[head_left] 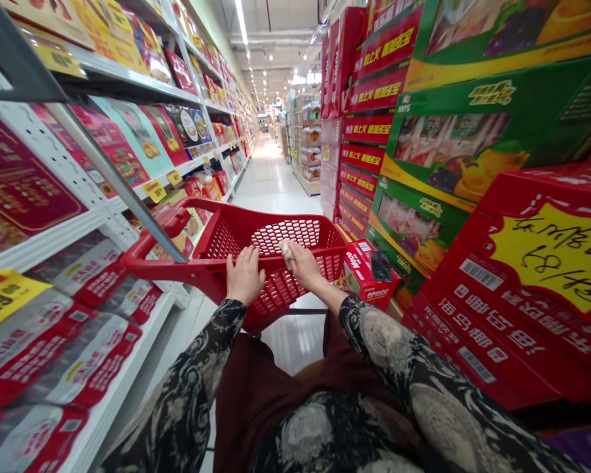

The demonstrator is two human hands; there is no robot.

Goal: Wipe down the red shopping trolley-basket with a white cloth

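Observation:
A red plastic shopping basket cart [211,217] with perforated sides stands in front of my body. My left hand [245,274] rests on its near rim, with the fingers stretched out and a little spread. On the same rim, further right, my right hand [303,264] is closed round a small crumpled white tissue [286,249]. Part of the tissue shows by the thumb and index finger. A grey metal bar [118,174] slants up to the left from the cart's left side. Little of the basket's inside can be seen; I cannot make out any goods in it.
Shelves [103,226] of packaged goods line the left side, close to the cart. Stacked red cartons [369,135], green fruit boxes [438,141] and a red box with a yellow sign [536,289] crowd the right. A white-floored aisle [270,174] runs straight ahead.

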